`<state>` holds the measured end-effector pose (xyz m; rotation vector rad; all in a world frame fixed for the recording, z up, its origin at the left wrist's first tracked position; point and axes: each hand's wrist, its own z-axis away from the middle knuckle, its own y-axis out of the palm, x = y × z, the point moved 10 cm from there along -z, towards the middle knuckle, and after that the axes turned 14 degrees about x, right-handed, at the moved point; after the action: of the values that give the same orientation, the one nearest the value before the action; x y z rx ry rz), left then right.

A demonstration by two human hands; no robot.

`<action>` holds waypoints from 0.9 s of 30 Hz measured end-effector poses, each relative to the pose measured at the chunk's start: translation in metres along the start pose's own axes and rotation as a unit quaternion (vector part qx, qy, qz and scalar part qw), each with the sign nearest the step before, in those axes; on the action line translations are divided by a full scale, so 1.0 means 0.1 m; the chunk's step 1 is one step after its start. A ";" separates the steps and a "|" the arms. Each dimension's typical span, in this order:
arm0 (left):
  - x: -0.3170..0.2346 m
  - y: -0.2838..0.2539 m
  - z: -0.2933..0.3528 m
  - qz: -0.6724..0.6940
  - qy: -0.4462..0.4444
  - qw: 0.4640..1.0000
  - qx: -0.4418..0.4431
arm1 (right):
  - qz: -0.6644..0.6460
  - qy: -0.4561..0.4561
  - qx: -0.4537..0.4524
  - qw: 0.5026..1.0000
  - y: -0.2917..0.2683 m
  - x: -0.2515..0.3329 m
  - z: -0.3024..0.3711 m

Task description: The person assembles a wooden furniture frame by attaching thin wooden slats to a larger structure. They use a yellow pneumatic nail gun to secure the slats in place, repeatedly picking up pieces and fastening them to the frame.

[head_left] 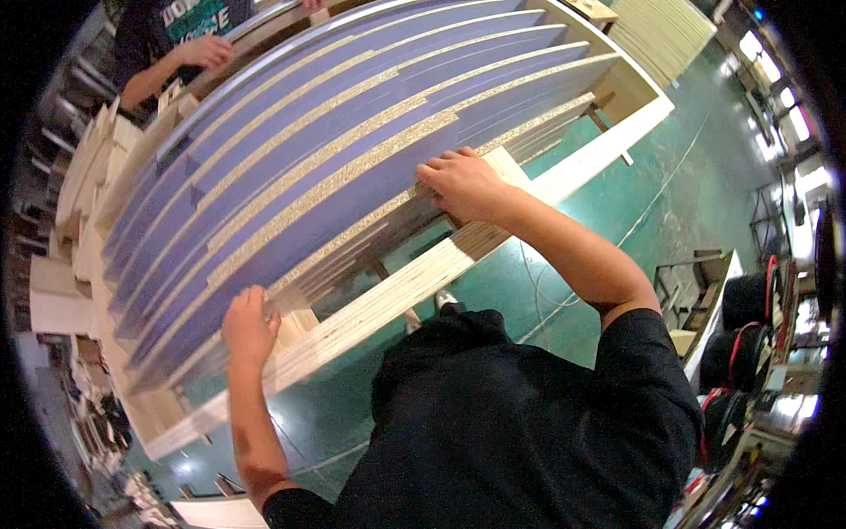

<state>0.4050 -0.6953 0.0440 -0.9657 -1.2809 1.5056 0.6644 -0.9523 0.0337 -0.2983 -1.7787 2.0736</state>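
Note:
Several long panels [291, 189] with chipboard edges and violet-blue faces stand on edge, side by side, inside a pale wooden frame [388, 295]. The nearest panel [348, 236] has both my hands at its top edge. My right hand [463, 183] curls its fingers over that edge, just beside a pale wooden crosspiece [508, 167]. Further left, my left hand [251, 326] has its fingers closed on the panel's edge near its left part. The lower side of the panel is hidden within the frame.
At the far left, another person's hand [207, 51] rests by the frame's far side. Stacked boards [661, 35] lie beyond the frame's right end. Cut timber pieces [97, 176] are piled on the left. Black rolls [745, 300] stand at right; a cable [665, 185] crosses the green floor [617, 225].

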 end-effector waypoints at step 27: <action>-0.50 0.09 -0.19 -0.044 -0.045 0.973 0.222 | -0.393 0.600 -0.234 0.657 4.37 0.49 5.41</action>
<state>0.4359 -0.7385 0.0326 -0.5475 -0.9709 1.6863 0.3332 -1.4689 -0.2978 -0.6721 -1.1131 0.4262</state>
